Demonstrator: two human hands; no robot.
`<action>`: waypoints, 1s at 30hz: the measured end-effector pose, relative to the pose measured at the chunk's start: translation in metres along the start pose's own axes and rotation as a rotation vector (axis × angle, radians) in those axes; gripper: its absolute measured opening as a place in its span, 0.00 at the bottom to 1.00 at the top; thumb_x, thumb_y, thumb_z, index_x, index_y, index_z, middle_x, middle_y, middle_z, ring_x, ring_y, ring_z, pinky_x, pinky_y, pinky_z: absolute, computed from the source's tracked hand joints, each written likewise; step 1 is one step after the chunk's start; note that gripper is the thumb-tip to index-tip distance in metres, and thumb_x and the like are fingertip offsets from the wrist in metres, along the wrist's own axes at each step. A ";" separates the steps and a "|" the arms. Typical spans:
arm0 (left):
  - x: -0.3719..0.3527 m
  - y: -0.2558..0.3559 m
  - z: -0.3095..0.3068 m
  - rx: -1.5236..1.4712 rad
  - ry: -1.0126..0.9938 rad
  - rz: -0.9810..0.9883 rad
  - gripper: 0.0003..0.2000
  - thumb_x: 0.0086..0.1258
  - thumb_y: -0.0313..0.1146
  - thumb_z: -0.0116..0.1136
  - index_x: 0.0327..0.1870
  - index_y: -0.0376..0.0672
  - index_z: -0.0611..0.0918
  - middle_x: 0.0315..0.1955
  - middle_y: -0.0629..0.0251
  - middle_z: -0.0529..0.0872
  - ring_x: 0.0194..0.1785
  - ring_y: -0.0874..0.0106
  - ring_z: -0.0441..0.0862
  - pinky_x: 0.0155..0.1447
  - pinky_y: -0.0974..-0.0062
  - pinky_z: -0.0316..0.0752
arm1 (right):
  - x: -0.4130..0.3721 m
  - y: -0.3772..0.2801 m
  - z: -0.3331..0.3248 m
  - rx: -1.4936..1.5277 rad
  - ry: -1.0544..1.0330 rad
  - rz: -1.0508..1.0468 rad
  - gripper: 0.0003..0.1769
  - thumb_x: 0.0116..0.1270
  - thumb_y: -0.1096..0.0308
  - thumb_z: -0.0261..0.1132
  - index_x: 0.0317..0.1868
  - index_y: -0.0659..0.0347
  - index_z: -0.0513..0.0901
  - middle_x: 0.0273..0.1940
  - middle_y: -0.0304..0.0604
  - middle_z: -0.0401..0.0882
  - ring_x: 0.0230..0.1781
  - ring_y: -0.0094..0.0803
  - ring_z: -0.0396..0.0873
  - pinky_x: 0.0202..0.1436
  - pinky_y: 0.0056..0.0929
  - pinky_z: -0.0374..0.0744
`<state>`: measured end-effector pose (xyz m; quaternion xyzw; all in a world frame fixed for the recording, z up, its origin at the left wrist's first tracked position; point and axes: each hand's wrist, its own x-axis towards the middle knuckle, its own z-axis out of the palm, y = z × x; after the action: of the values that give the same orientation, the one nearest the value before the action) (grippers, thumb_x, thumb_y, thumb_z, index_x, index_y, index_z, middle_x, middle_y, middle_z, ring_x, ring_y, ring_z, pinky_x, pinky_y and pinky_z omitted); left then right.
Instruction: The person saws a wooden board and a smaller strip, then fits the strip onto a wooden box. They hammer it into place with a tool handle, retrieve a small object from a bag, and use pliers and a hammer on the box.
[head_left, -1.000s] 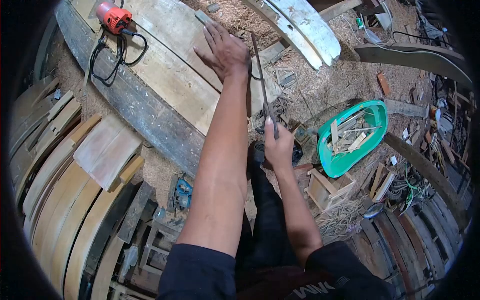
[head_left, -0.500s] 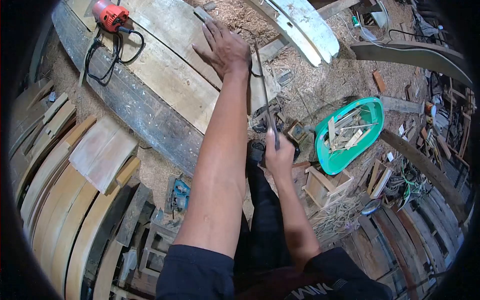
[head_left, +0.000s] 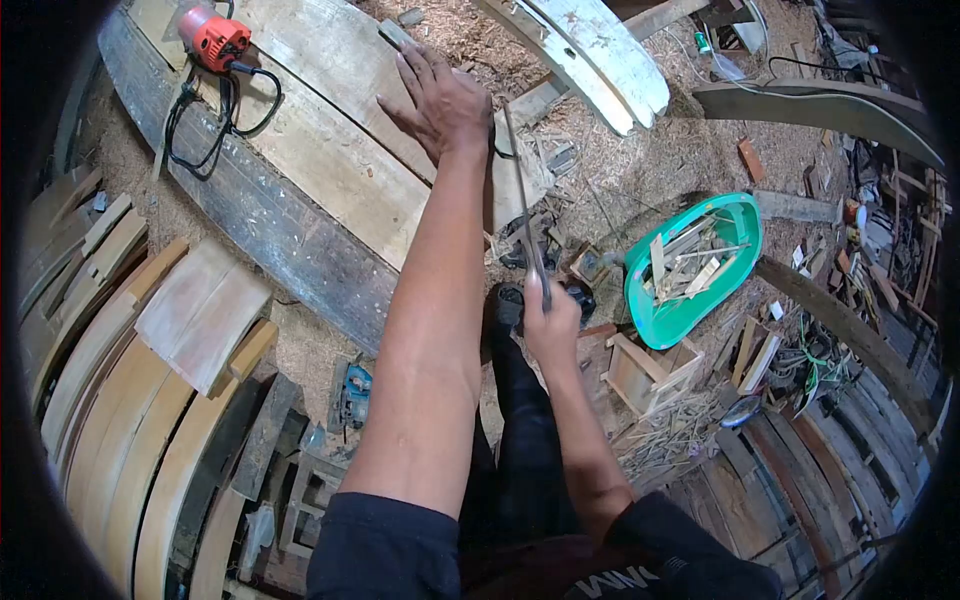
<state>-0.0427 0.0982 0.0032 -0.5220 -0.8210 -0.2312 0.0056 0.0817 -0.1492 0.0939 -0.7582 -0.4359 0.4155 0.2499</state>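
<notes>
My left hand lies with its fingers spread on a pale wooden board. A small dark-edged piece sits just past its fingertips. My right hand is closed around the dark handle of a long, thin blade, which looks like a handsaw seen edge-on. The blade points away from me, its far end beside my left wrist at the board's edge. Its teeth and any cut cannot be made out. A red power tool with a coiled black cord rests on the boards at upper left.
A green tub of wood scraps stands at right, beside a small wooden frame. A blue power tool lies on the shavings-covered floor. Curved planks are stacked at left; a white-topped curved piece is at the top.
My right hand has drawn the saw slightly back toward my body. My left hand stays on the board. The whole view has shifted a little.
</notes>
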 end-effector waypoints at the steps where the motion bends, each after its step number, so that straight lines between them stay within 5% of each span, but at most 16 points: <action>1: 0.004 0.000 0.003 -0.015 0.015 -0.005 0.30 0.70 0.40 0.44 0.74 0.41 0.66 0.77 0.58 0.62 0.81 0.66 0.54 0.77 0.32 0.35 | -0.005 0.004 0.000 0.018 0.003 0.016 0.21 0.74 0.57 0.61 0.32 0.69 0.81 0.19 0.56 0.73 0.19 0.35 0.76 0.27 0.37 0.72; 6: 0.004 -0.004 0.009 0.046 0.066 0.028 0.29 0.69 0.40 0.46 0.73 0.42 0.69 0.77 0.59 0.63 0.78 0.67 0.60 0.75 0.33 0.39 | 0.043 -0.028 -0.005 -0.017 -0.073 0.023 0.21 0.76 0.56 0.59 0.34 0.69 0.81 0.20 0.53 0.73 0.22 0.26 0.72 0.29 0.32 0.74; 18: 0.002 -0.003 0.014 -0.038 0.077 0.005 0.31 0.68 0.38 0.46 0.73 0.39 0.67 0.76 0.58 0.64 0.80 0.64 0.56 0.76 0.33 0.34 | 0.024 -0.002 -0.005 0.078 -0.061 -0.035 0.23 0.76 0.56 0.61 0.27 0.67 0.78 0.17 0.38 0.66 0.21 0.19 0.63 0.24 0.29 0.67; 30: 0.004 -0.003 0.014 -0.015 0.084 0.004 0.30 0.70 0.39 0.44 0.74 0.40 0.67 0.76 0.59 0.63 0.80 0.66 0.57 0.76 0.33 0.35 | 0.024 0.000 -0.003 0.060 -0.031 -0.007 0.22 0.75 0.57 0.62 0.27 0.67 0.78 0.16 0.41 0.68 0.19 0.21 0.64 0.23 0.31 0.67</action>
<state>-0.0436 0.1061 -0.0091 -0.5135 -0.8173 -0.2590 0.0368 0.0908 -0.1283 0.0855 -0.7422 -0.4298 0.4394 0.2672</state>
